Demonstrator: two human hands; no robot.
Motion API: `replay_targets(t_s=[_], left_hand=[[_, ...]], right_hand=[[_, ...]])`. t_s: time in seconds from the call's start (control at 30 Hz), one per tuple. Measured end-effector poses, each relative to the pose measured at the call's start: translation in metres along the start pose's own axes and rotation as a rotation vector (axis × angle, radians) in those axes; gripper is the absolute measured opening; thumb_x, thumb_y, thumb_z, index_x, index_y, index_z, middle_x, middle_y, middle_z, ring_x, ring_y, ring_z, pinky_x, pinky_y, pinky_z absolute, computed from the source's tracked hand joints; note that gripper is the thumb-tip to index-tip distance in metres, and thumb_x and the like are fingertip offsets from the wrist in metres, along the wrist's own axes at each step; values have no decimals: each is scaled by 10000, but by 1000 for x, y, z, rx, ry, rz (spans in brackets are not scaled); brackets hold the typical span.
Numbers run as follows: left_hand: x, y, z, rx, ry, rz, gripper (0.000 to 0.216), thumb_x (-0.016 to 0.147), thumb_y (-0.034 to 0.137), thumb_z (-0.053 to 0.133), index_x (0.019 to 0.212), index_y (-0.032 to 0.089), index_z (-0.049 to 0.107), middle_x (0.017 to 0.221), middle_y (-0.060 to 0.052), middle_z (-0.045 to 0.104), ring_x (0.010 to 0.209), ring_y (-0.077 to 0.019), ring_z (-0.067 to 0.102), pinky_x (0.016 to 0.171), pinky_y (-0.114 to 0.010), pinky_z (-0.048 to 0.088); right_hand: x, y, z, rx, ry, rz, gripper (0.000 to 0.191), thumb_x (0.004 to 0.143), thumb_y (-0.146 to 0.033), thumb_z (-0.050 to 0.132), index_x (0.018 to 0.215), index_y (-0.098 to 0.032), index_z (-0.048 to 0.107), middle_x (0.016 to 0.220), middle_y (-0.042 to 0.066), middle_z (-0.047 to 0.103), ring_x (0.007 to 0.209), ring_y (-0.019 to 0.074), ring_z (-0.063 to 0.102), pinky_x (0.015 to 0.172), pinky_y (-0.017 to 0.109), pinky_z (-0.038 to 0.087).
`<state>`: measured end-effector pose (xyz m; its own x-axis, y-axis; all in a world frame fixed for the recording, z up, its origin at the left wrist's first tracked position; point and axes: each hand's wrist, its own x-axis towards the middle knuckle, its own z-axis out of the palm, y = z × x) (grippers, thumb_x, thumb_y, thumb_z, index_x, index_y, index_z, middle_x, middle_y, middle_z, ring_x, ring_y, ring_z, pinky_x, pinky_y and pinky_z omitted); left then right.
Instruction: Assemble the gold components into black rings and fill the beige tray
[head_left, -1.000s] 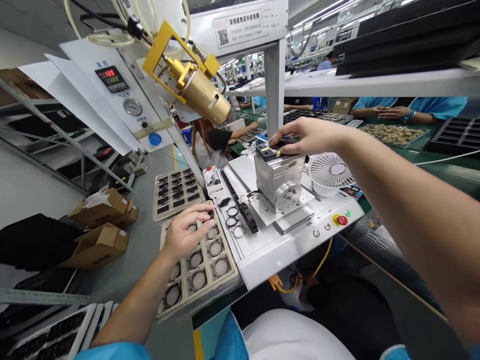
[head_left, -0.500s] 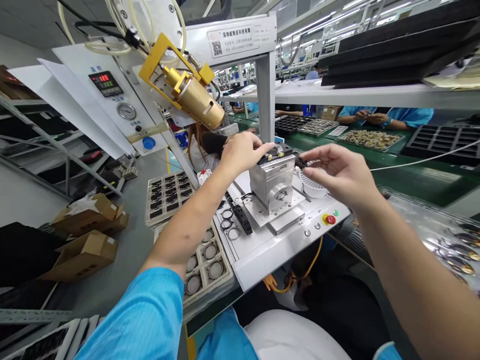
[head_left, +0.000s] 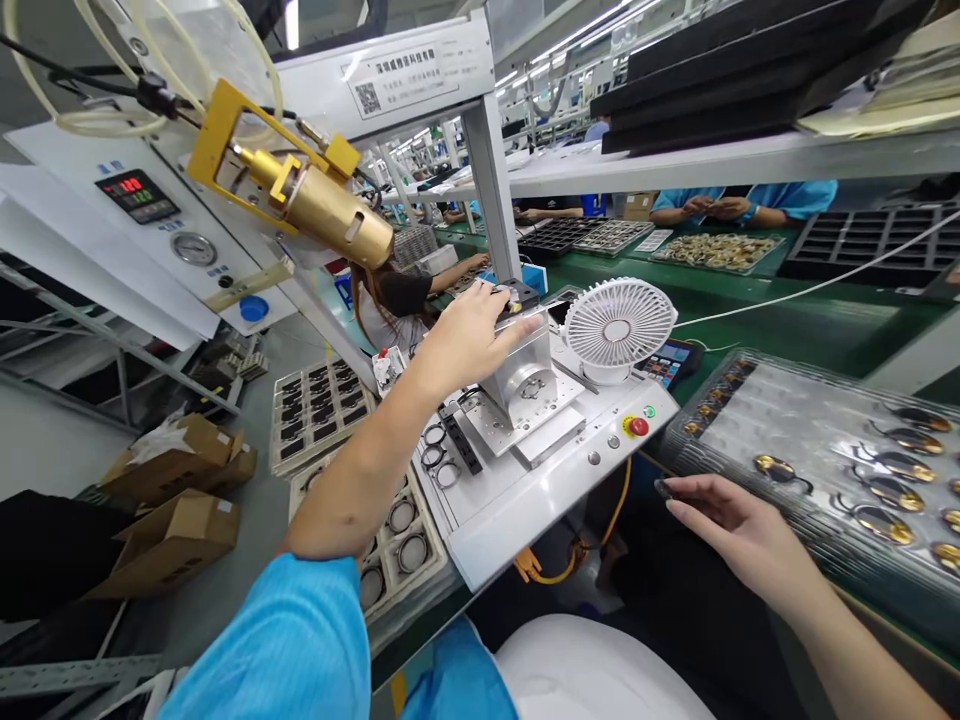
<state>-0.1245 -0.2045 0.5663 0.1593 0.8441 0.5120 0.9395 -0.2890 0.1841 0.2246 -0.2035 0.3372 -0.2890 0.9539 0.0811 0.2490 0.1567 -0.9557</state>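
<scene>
My left hand (head_left: pixel 469 338) reaches over the metal fixture block (head_left: pixel 529 385) on the white machine base (head_left: pixel 525 490). Its fingers lie curled on a small black part (head_left: pixel 519 297) on top of the block, thumb against the side. My right hand (head_left: pixel 724 525) is low at the right, beside the near edge of a clear plastic tray (head_left: pixel 757 410) holding gold-coloured pieces. Its fingers are pressed together, with a small dark bit (head_left: pixel 661 488) at their tips; what it is I cannot make out.
A white desk fan (head_left: pixel 619 325) stands behind the block, a red stop button (head_left: pixel 638 426) in front. A brass nozzle head (head_left: pixel 322 205) hangs overhead. Trays of rings (head_left: pixel 401 520) and black parts (head_left: pixel 315 405) lie left. Cardboard boxes (head_left: pixel 180 500) sit further left. Other people (head_left: pixel 742 200) work across the green belt.
My left hand left the ring tray and went onto the fixture top. My right hand came off the fixture with a small dark piece and dropped to the right, toward the clear tray.
</scene>
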Motion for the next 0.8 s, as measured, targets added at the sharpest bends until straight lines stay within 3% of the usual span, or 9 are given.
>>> replay_targets(t_s=[0.17, 0.3, 0.37, 0.47, 0.63, 0.73, 0.8], left_hand=[[2, 9, 12, 46, 61, -30, 836, 819, 821, 576, 1263, 116, 653, 1403, -214, 638, 1427, -419, 486, 1220, -572, 340], [-2, 11, 4, 79, -14, -70, 943, 823, 830, 560, 1422, 102, 553, 1554, -238, 500, 1513, -432, 364, 1253, -615, 251], [-12, 15, -3, 68, -48, -83, 936, 863, 810, 524, 1506, 132, 474, 1639, -223, 385, 1566, -417, 257, 1265, -634, 193], [-46, 27, -15, 52, -46, -30, 844, 924, 732, 517, 1564, 194, 408, 1698, -163, 287, 1598, -367, 182, 1284, -625, 139], [-137, 51, -21, -178, -191, -7, 682, 839, 554, 756, 1458, 324, 585, 1630, -75, 444, 1535, -372, 358, 1289, -598, 229], [-181, 62, -1, -456, -325, -111, 640, 801, 422, 831, 1407, 350, 640, 1545, -78, 555, 1446, -373, 493, 1254, -547, 341], [-201, 69, 28, -641, -394, -240, 535, 861, 362, 780, 1383, 352, 661, 1464, -81, 632, 1366, -338, 580, 1201, -490, 426]], right_hand=[[21, 3, 8, -15, -54, 8, 524, 744, -608, 743, 1061, -198, 664, 1089, 157, 750, 1027, 351, 718, 934, 487, 600], [53, 1, 9, -292, -36, 81, 828, 771, -458, 692, 1477, -118, 422, 1035, 146, 752, 927, 335, 721, 898, 498, 579], [66, 0, 12, -478, -85, 92, 918, 796, -388, 676, 1579, -98, 295, 1022, 131, 754, 935, 343, 717, 905, 492, 554], [75, 1, 19, -636, -165, 66, 906, 834, -345, 657, 1611, -102, 259, 1041, 133, 749, 1008, 365, 713, 910, 461, 533], [80, 12, 28, -657, -154, 35, 979, 855, -328, 658, 1641, -94, 124, 1101, 153, 735, 993, 370, 711, 896, 453, 516], [85, 17, 23, -619, -126, 21, 990, 832, -315, 677, 1629, -81, 139, 1053, 146, 737, 929, 348, 712, 843, 437, 520], [83, 16, 18, -568, -103, 15, 946, 804, -320, 705, 1602, -113, 241, 1000, 119, 744, 892, 321, 710, 830, 426, 527]])
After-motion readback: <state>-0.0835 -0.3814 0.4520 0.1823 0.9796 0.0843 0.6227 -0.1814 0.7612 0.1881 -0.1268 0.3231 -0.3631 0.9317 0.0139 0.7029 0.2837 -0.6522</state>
